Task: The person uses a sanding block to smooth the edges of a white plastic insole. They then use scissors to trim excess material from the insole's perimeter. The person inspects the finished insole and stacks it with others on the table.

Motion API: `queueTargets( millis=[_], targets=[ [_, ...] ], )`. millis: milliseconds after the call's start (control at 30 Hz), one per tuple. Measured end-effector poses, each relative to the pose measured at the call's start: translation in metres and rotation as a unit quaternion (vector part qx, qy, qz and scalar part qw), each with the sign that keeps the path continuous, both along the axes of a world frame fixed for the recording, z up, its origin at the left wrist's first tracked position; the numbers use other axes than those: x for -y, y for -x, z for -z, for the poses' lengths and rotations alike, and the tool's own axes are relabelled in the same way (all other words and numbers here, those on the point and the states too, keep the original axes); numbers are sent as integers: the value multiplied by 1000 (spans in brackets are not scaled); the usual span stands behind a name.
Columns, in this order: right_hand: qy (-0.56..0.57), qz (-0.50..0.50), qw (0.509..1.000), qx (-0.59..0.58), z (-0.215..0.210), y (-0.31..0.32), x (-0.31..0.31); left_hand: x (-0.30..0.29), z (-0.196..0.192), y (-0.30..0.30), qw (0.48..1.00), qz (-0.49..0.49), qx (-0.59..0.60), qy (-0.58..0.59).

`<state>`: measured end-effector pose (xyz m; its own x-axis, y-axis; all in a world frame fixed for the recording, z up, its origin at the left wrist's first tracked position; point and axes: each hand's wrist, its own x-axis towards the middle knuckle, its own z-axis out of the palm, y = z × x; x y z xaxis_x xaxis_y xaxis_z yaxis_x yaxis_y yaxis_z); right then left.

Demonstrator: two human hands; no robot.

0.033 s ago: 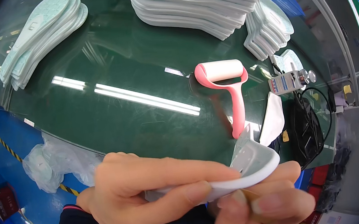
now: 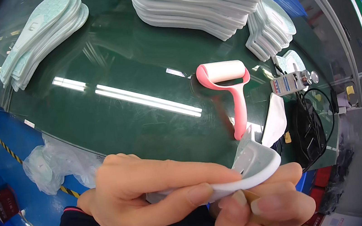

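Observation:
Near the front edge of the table I hold a white, curved shoe insole [image 2: 265, 159] with a pale green upper face. My left hand [image 2: 150, 190] pinches its near part between thumb and fingers. My right hand [image 2: 264, 207] is closed below its raised rim, some fingers behind the insole. A small tan piece [image 2: 250, 195] shows between the right thumb and forefinger; its kind is unclear. Beyond my hands lies a pink-handled sticky roller [image 2: 239, 110] with a white roll. A white cloth-like piece [image 2: 274, 121] rests beside it.
A tall stack of insoles [image 2: 194, 8] stands at the far middle, smaller stacks at far left [image 2: 45, 37] and right [image 2: 270, 28]. A bottle with a metal top [image 2: 289, 84] and a black pouch with a cable [image 2: 307, 128] lie right. Clear plastic bags [image 2: 46, 167] hang left.
My right hand and the raised end of the insole have shifted very slightly left. The left hand keeps its place.

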<state>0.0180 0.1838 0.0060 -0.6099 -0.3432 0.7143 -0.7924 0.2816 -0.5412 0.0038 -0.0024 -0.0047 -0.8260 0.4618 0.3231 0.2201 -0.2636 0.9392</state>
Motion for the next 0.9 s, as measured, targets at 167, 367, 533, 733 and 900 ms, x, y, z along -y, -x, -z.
queueTargets(
  millis=[167,367,533,733,900],
  targets=[
    [306,245,920,-6,20,14,50,0,8,-1,996,-81,-1,25],
    [109,93,989,46,2,8,24,3,-7,-7,990,-108,50,73],
    [198,356,902,146,14,21,1,0,5,-4,984,-147,95,-39],
    [316,232,907,153,-1,25,6,5,0,-4,967,-101,192,-133],
    [287,118,931,193,-6,18,12,3,5,-2,962,-73,203,-168]
  ],
)
